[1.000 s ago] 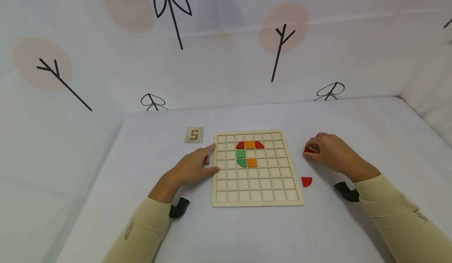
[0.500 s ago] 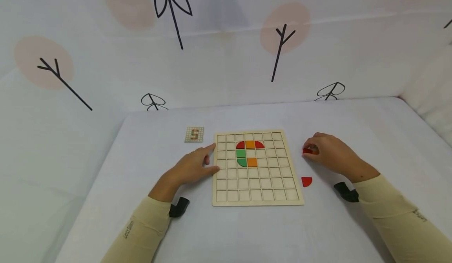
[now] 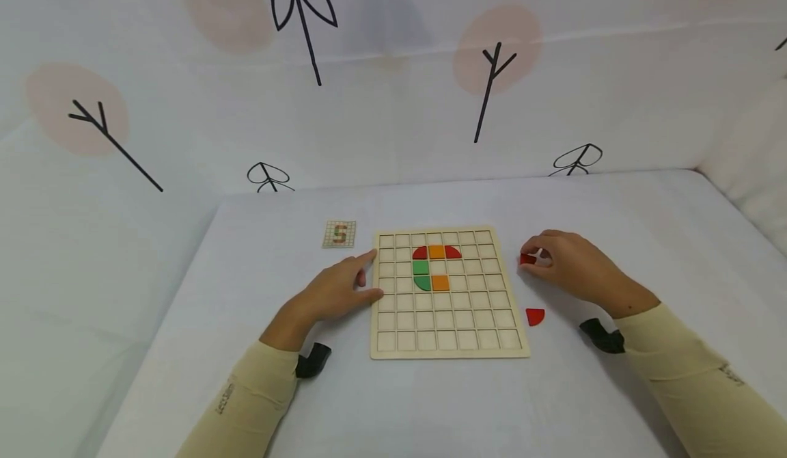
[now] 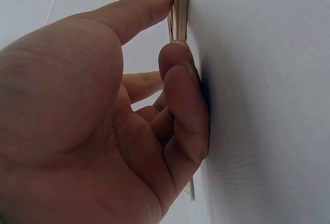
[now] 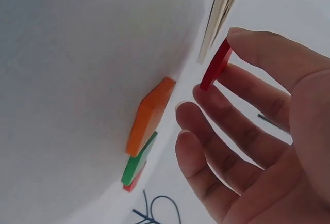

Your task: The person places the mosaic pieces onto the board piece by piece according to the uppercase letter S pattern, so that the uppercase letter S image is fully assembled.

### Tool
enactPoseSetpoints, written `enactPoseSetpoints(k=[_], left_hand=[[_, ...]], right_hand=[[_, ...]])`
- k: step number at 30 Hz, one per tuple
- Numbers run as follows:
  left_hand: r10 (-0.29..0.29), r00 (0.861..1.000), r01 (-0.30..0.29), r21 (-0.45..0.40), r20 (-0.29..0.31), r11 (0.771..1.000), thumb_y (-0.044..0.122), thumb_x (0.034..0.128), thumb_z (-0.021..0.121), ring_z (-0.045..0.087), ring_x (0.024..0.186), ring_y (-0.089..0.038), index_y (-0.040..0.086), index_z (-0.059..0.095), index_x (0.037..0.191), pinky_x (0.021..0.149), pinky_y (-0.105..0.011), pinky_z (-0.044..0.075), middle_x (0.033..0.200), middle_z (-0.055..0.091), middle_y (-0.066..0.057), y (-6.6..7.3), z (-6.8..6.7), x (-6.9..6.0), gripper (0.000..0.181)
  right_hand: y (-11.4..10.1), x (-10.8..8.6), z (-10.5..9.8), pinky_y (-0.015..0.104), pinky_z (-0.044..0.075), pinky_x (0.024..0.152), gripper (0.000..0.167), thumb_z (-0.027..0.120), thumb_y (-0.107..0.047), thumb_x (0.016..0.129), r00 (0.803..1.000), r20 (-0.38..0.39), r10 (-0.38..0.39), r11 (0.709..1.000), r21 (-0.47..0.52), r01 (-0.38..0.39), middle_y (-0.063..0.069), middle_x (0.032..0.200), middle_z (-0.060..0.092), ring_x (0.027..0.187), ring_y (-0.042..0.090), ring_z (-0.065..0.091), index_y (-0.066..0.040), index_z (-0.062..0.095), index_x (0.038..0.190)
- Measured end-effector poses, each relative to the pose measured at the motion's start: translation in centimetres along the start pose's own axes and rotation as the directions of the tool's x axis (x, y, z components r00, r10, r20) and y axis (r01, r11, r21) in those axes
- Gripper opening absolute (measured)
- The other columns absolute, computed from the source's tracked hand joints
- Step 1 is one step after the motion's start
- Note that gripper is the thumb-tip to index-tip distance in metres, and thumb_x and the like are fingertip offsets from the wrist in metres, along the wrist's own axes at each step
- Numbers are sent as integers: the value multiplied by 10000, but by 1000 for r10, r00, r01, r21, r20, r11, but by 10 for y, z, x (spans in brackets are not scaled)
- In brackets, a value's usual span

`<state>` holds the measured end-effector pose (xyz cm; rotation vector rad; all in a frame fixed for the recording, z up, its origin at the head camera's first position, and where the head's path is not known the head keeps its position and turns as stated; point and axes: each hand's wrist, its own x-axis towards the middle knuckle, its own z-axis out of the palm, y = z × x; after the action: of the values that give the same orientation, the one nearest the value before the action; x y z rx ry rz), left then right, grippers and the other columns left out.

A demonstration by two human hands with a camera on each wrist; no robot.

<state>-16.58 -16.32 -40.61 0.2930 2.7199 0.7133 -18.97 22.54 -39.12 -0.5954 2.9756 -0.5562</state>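
On the white table lies a pale wooden grid board [image 3: 451,321]. Set in its cells are red quarter-round tiles, orange square tiles, a green square and a green quarter-round tile [image 3: 422,283]. My left hand [image 3: 335,290] rests at the board's left edge, thumb and index finger extended onto it, the other fingers bent. To the right of the board, my right hand [image 3: 572,266] pinches a red tile [image 5: 215,68] between thumb and fingertips, above the table. A loose red quarter-round tile [image 3: 535,316] lies by the board's right edge.
A small pattern card [image 3: 339,234] showing an S-like figure lies behind the left hand. In the right wrist view, an orange tile [image 5: 149,115], a green tile [image 5: 138,159] and a red tile [image 5: 134,178] lie on the table near the right hand. Patterned cloth stands behind.
My right hand has moved slightly left, toward the board, with the red tile between its fingers. The left hand and the tiles on the board have stayed put.
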Motion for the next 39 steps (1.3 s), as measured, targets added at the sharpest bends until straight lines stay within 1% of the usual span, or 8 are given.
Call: enactPoseSetpoints(k=[7,14,19,24,27,30,35,39], left_hand=[[-7,1000,7,0,-5,1000,412,888,751,451,760,-128,200,341,1572,669,-293,372,933,517,0,2,0,0,826],[-5,1000,5,1,-6,1000,418,890,747,448,753,-125,198,338,1573,665,-289,371,931,518,4,1,1,0,826],[-3,1000,3,1,-7,1000,413,893,745,454,773,-124,187,346,1569,678,-290,374,926,516,2,0,1,0,817],[-8,1000,8,9,-4,1000,429,900,733,454,776,-121,205,331,1576,675,-285,375,943,517,8,0,1,1,818],[-19,1000,19,16,-8,1000,437,897,733,453,763,-122,219,326,1578,664,-284,375,947,519,12,0,1,1,823],[-28,1000,28,13,-7,1000,434,895,737,451,757,-128,222,324,1578,661,-288,371,944,520,8,0,1,0,826],[-27,1000,27,12,-4,1000,437,895,735,455,760,-131,221,325,1578,662,-293,373,942,520,4,-1,1,-1,826],[-23,1000,23,15,-4,1000,451,898,727,458,760,-127,227,324,1579,660,-291,377,944,523,9,-1,3,1,822]], right_hand=[[-17,11,-5,364,525,758,212,785,-200,864,999,36,-24,1000,-4,24,8,957,692,908,210,607,-98,740,1045],[-40,22,-9,334,516,738,203,786,-193,867,996,61,-68,997,30,66,4,955,690,905,195,603,-104,740,1044],[-58,27,-8,335,522,748,186,779,-184,873,993,52,-101,991,90,96,16,988,690,930,206,610,-110,733,1037],[-71,29,0,372,546,823,229,776,-192,879,992,82,-96,985,153,83,22,1045,686,987,218,604,-109,735,1088],[-75,29,7,374,549,846,256,779,-204,876,989,106,-103,985,149,87,19,1064,670,990,208,601,-112,735,1111],[-76,29,14,356,546,850,252,784,-210,872,985,112,-128,983,147,111,7,1055,648,977,185,603,-117,738,1101],[-76,26,22,337,531,822,218,784,-199,873,975,93,-202,971,152,187,0,1053,634,920,168,588,-120,739,1072],[-77,26,26,358,535,842,211,787,-206,871,974,112,-195,976,122,182,14,1066,642,926,175,581,-126,743,1061]])
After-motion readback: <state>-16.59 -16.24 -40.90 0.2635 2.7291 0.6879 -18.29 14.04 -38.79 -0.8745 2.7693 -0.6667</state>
